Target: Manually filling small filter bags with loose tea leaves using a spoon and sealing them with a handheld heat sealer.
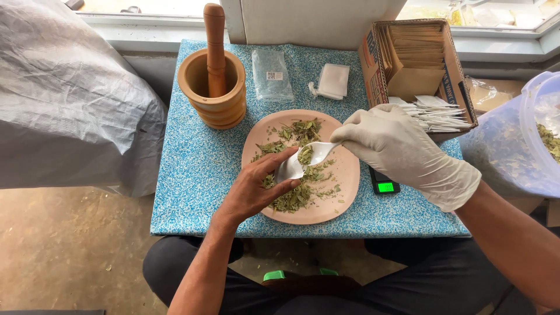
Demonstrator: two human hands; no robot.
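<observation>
White spoon [318, 153] pinched in gloved right hand [402, 153], bowl tipping leaves left into small bag [290, 169] gripped by bare left hand [256, 189], mid-plate [350, 175], handle running right.

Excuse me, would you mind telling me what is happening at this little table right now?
A seated person works over a pink plate of dried green leaves on a blue speckled table. The gloved right hand holds a white spoon carrying some leaves, tipped toward a small white bag that the bare left hand holds above the plate. A wooden mortar and pestle stands behind, a cardboard box of paper sachets at the right, and a small scale beside the plate.
</observation>
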